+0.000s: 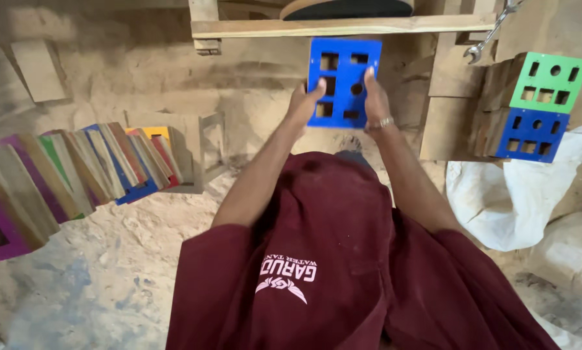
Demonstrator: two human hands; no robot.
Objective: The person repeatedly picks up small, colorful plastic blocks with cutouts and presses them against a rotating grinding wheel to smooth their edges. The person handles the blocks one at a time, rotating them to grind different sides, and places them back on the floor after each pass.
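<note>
At twelve o'clock the blue cut-out board [342, 81] is clamped between left hand [302, 104] and right hand [375, 100]; held only by its edges, it could slip.

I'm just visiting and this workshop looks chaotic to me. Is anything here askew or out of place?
The row of painted boards on the left leans over like toppled dominoes rather than standing straight. A spanner hangs off the shelf edge at the upper right. The blue panel held between both hands looks intact, and nothing looks spilled.
</note>
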